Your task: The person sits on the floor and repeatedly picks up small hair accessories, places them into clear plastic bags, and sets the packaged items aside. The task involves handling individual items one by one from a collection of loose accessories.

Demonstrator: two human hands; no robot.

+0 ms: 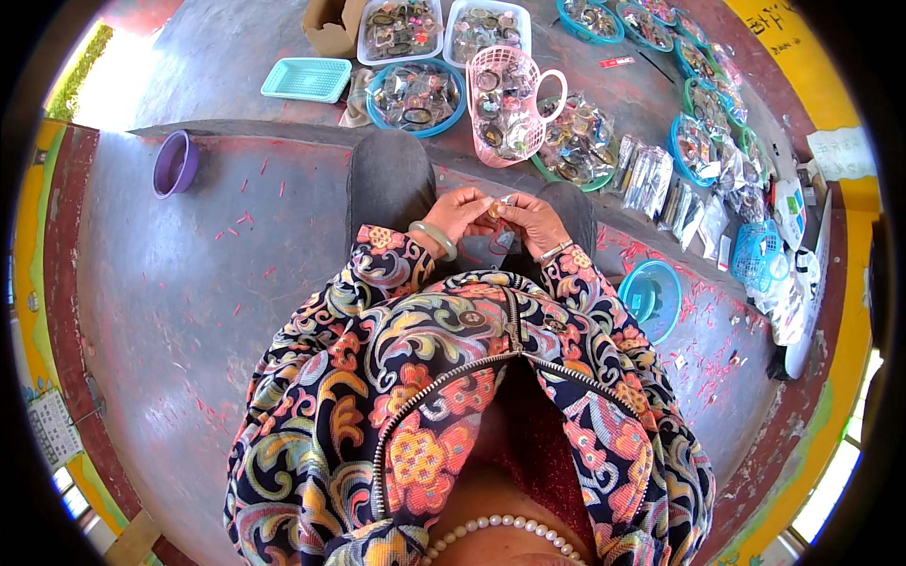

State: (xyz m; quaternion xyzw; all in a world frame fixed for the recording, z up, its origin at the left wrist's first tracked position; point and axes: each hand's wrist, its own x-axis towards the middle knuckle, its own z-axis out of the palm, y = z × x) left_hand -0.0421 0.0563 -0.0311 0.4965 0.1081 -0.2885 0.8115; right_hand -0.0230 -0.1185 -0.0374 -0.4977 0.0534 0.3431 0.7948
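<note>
Your left hand and right hand pinch a small golden piece, its thin red cord dangling loose, seemingly unfinished.

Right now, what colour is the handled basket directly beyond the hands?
The handled basket is light pink; the head view shows it best.

And it's the head camera, looking down!
One wide fisheye: floral jacket looming close, hands farther out, floor spreading around, walls bending along the rim.
</note>
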